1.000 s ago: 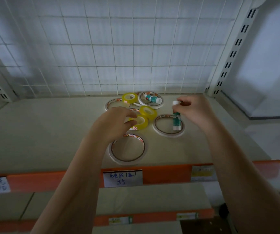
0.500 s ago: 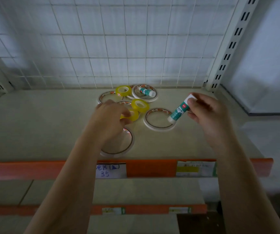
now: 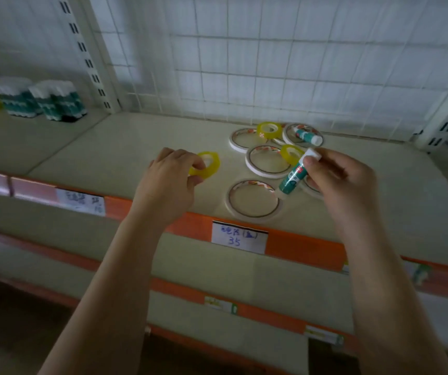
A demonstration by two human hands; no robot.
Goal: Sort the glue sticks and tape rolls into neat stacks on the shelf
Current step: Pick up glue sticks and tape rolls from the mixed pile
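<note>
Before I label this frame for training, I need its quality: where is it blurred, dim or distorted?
Head view: dim overall, no glare. The glue stick packs at far left are smeared with motion blur. The left hand on a yellow tape roll and the right hand holding a glue stick look sharper. Wide-angle distortion slants the shelf uprights.

- 1 head-worn view looks forward and down from above the person's forearms onto a cream shelf (image 3: 136,136) with an orange front edge.
- It faces the wire grid back panel (image 3: 271,77), close to both hands.
- Wide-angle framing bends the uprights; lower shelves show beneath.
</note>
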